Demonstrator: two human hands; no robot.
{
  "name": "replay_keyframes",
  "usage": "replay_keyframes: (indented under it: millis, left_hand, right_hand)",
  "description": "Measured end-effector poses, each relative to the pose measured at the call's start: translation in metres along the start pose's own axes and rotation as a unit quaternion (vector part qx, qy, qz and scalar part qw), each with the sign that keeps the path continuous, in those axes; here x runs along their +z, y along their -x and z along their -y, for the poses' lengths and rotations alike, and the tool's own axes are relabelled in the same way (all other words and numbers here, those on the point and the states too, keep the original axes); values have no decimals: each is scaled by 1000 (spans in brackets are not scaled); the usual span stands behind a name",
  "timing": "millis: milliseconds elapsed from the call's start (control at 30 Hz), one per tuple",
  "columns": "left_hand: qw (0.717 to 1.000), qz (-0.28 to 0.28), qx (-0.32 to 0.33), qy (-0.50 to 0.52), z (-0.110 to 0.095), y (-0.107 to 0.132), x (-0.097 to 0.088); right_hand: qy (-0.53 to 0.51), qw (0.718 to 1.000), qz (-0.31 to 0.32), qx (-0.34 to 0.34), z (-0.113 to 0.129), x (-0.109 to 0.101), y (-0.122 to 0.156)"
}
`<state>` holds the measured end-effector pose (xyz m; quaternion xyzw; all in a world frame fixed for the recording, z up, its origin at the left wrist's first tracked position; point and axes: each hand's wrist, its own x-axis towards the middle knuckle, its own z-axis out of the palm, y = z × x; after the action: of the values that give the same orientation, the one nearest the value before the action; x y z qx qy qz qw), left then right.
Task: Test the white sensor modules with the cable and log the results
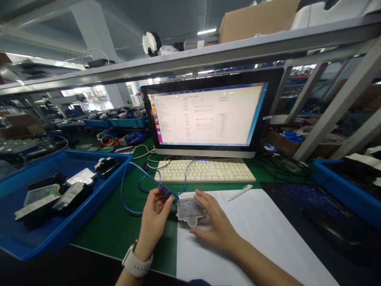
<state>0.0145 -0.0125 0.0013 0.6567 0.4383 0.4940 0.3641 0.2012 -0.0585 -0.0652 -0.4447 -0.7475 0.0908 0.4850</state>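
Note:
My left hand (154, 218) pinches a blue cable connector (166, 191) between thumb and fingers. It touches or nearly touches the upper left corner of a pale grey device with a clear cover (189, 209); whether it is plugged in I cannot tell. Around the device's right side curves my right hand (218, 224), fingers at the upper edge and thumb below, gripping it. The device lies on or just over white paper (232, 242). From the connector, a thin blue cable (122, 186) loops left across the green bench.
Behind the hands stand a white keyboard (205, 171) and a lit monitor (205, 115). On the left, a blue tray (24, 167) holds several similar devices. A white pen (240, 192) lies on the paper. To the right are a dark mouse (330, 230) and another blue bin (345, 190).

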Motion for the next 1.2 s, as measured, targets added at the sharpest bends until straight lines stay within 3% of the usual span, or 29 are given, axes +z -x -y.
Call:
replay_keyframes:
  millis: [267,800,1000,1200]
  left_hand:
    - [996,32,54,-57,6,1,6]
    - [990,79,81,-85,7,-1,10]
    - [978,80,138,-134,8,3,9]
    - [949,79,230,-203,15,7,6]
  right_hand:
    - [-12,1000,-8,6,1,-1,-1]
    - [-33,999,-2,13,2,-1,-2]
    - [-35,999,-2,17,3,-3,-4]
    - [-39,999,-4,14,0,0,-4]
